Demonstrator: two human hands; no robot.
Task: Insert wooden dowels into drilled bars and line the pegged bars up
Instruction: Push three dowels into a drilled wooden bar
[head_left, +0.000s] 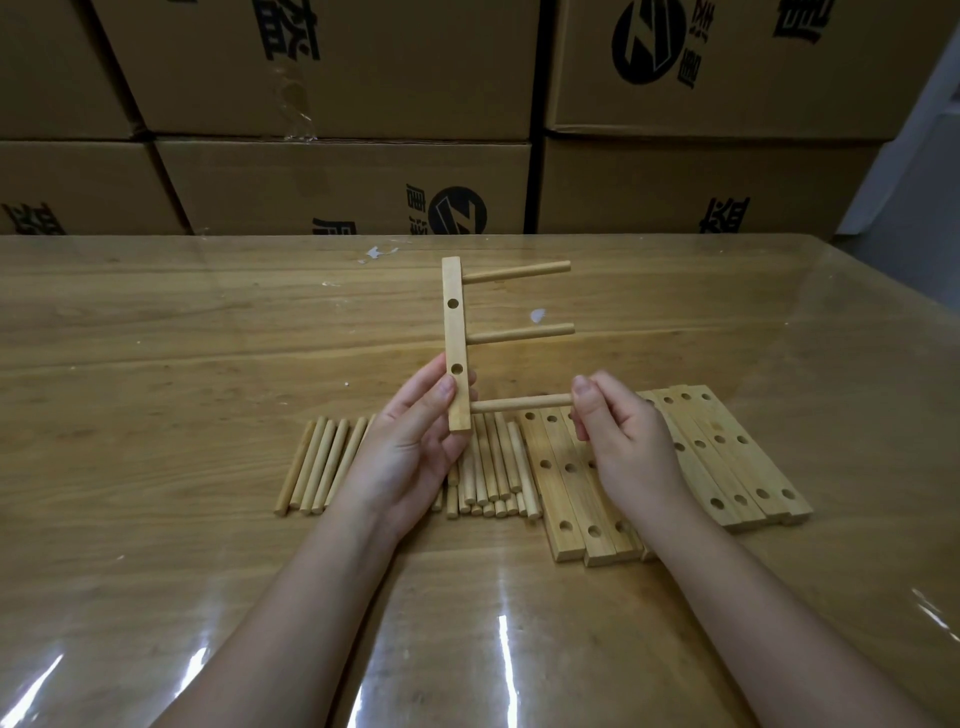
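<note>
— What colour is the bar in the left hand?
— Pale yellow wood, with dark round holes. The dowel in the right hand matches.
— And the counter?
— Honey-brown, streaked grain, white specks beyond the hands. The boxes past it are brown with black print.

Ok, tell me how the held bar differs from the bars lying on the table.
The held bar stands upright in the left hand; the table bars lie flat, side by side. The held bar carries three dowels; the table bars' holes are empty. Both are pale drilled wood.
</note>
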